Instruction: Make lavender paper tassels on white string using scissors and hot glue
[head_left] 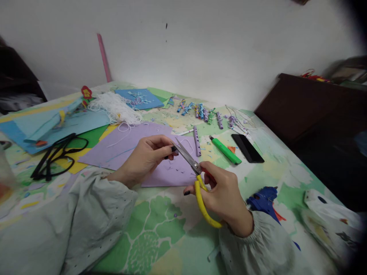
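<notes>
My right hand [222, 193] is wrapped round the yellow handles of a pair of scissors [204, 208]. The blades point up and left, slightly apart, their tips close to my left fingertips. My left hand [155, 154] is closed in a pinch; whatever it holds is too small to make out. Both hands are over purple sheets [169, 177] with tiny dark scraps on them. Beyond the blades lies a purple tube with dark notches [197, 141].
Behind are white yarn [116, 109], a blue sheet with scraps [149, 100] and several small curled paper pieces [201, 112]. Black glasses [61, 156] lie left. At right are a green cutter [225, 150], a black phone [247, 148] and a blue glue gun [263, 200].
</notes>
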A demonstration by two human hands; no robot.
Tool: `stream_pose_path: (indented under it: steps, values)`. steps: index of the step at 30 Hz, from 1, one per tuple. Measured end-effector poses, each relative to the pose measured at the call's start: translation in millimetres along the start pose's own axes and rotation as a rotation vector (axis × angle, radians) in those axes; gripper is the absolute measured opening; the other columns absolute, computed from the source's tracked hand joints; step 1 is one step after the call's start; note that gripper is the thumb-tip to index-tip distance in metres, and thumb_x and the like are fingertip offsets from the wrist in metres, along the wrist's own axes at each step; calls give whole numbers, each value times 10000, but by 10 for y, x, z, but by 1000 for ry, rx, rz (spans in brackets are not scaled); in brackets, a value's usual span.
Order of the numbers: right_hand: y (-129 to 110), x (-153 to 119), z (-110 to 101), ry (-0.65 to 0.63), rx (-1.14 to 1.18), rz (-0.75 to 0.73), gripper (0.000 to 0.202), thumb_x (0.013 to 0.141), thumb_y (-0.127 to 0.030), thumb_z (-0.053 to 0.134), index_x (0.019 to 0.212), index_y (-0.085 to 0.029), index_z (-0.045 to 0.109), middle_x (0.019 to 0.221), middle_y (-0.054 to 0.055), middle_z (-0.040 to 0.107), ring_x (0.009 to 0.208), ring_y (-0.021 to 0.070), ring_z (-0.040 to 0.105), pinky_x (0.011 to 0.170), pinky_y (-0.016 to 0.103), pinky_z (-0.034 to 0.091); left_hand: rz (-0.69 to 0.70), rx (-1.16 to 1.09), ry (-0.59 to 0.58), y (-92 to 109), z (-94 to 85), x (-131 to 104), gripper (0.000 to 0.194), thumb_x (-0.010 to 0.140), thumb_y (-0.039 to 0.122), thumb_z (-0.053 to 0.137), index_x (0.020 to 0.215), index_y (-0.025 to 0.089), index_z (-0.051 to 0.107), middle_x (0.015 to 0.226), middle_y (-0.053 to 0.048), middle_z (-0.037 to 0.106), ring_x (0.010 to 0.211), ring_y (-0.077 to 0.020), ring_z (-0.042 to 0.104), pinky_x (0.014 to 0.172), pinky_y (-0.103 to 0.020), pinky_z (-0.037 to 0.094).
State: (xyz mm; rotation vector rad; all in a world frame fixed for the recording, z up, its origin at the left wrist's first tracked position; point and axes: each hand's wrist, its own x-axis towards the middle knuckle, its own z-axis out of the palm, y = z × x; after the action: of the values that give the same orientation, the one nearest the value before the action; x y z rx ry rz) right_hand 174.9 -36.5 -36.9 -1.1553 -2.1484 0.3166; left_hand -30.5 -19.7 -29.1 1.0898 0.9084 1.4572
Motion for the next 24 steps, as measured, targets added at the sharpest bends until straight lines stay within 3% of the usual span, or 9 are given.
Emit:
stream_pose_path:
  steps: [24]
  values:
    - [-14, -2, -3, -21, 38, 25, 204, 662, -271, 686, 819, -171, 602, 599, -43, 492, 527, 104, 414, 531, 232, 311, -12, -40, -21, -20, -13, 4, 91, 691, 77, 686, 648, 154, 709, 608, 18, 647, 569, -71, 571, 560, -175, 436]
